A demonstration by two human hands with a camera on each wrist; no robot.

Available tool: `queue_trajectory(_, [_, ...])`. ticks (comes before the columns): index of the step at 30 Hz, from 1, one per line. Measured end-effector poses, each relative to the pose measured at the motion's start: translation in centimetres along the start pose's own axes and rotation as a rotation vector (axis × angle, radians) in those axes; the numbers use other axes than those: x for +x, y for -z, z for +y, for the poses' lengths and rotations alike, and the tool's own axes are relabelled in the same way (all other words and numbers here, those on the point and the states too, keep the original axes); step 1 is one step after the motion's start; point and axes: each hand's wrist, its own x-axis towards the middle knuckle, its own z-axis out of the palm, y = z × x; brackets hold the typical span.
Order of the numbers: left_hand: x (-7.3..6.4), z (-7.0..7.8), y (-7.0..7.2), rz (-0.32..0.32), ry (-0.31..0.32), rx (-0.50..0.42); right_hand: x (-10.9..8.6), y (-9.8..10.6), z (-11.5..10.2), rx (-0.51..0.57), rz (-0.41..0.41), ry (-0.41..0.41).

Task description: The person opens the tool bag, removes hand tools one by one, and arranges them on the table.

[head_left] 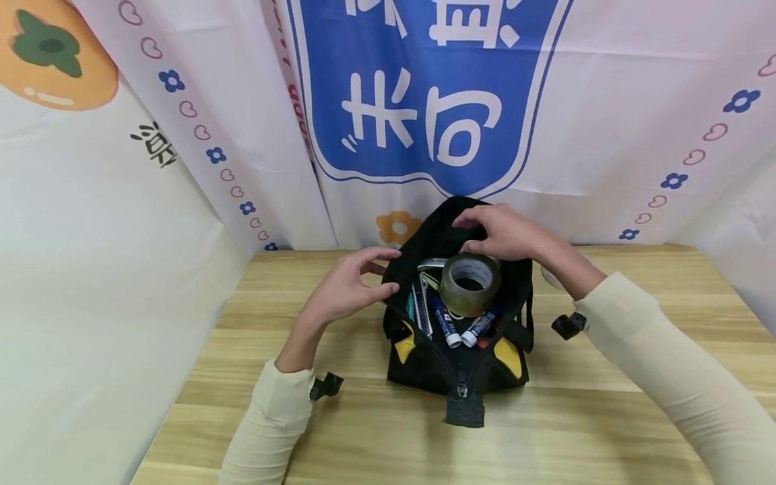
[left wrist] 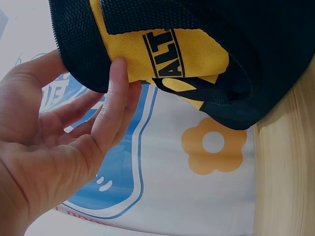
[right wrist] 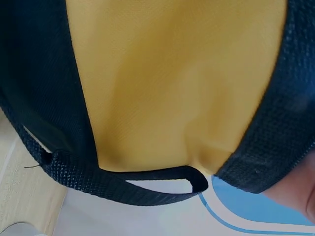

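Observation:
A black and yellow zippered tool bag (head_left: 424, 364) stands unzipped on the wooden table, with "ALT" lettering on its yellow side in the left wrist view. Inside it, a roll of packing tape (head_left: 451, 289) lies on top. Beneath are a utility knife (head_left: 421, 304), two blue tubes with white caps (head_left: 445, 325) and other small items, partly hidden. My left hand (head_left: 348, 286) holds the bag's left rim (left wrist: 78, 44), one finger passing behind it. Above the far right of the opening, my right hand (head_left: 506, 232) has loosely bent fingers; only a bit shows in the right wrist view.
The wooden table (head_left: 339, 424) extends on both sides of the bag and in front of it. Close behind hangs a printed cloth (head_left: 576, 128). A whitish round object (head_left: 550, 277) is half hidden behind the right forearm. The bag's side strap (right wrist: 123, 196) hangs in a loop.

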Motion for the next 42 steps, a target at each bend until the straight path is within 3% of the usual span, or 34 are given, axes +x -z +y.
queue_trajectory(5, [0.0,-0.1,-0.1,-0.004,0.0,0.005,0.4,-0.5,0.1,0.004,-0.084,-0.046])
queue_trajectory(10, [-0.1,-0.1,0.0,0.001,-0.001,0.003,0.9,-1.3,0.2,-0.006,-0.11,-0.051])
queue_trajectory(19, [-0.1,-0.1,0.0,0.003,-0.005,0.012,1.1,-2.3,0.2,-0.055,-0.069,-0.1])
queue_trajectory(28, [0.0,-0.2,0.0,0.002,-0.01,0.01,1.1,-2.8,0.1,-0.033,-0.06,-0.179])
queue_trajectory(36, [0.0,-0.1,-0.1,-0.001,-0.005,0.008,0.8,-3.4,-0.2,0.048,-0.038,-0.181])
queue_trajectory(42, [-0.1,-0.2,-0.1,-0.001,-0.005,0.015,0.4,-3.6,-0.3,0.089,0.005,-0.107])
